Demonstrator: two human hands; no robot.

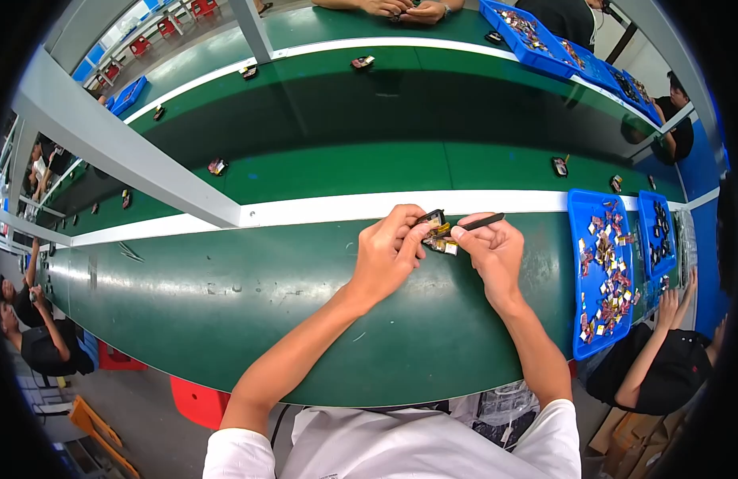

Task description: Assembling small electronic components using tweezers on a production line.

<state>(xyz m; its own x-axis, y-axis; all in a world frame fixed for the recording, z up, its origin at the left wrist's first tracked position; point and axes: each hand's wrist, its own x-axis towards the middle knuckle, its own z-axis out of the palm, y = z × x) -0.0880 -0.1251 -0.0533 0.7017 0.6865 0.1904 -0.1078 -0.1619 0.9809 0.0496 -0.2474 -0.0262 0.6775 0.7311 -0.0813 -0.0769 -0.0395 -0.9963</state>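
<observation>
My left hand (391,249) pinches a small black plastic housing (432,216) above the green workbench. Inside the housing and along its lower side show small electronic parts with yellow and white patches. My right hand (494,254) is closed round a slim black stick-like tool (482,223), held like a pen. The tool's lower end points at the housing, close to my left fingertips; whether it touches is hidden by the fingers. A white-labelled part (446,247) hangs at the housing's lower edge, between my two hands.
On my right, a blue tray (577,275) holds many small wired parts, beside a smaller blue tray (645,209) of black housings. Beyond a white rail (329,207) runs a green conveyor (329,168) carrying scattered housings. Grey posts (138,144) rise at left. Co-workers sit around.
</observation>
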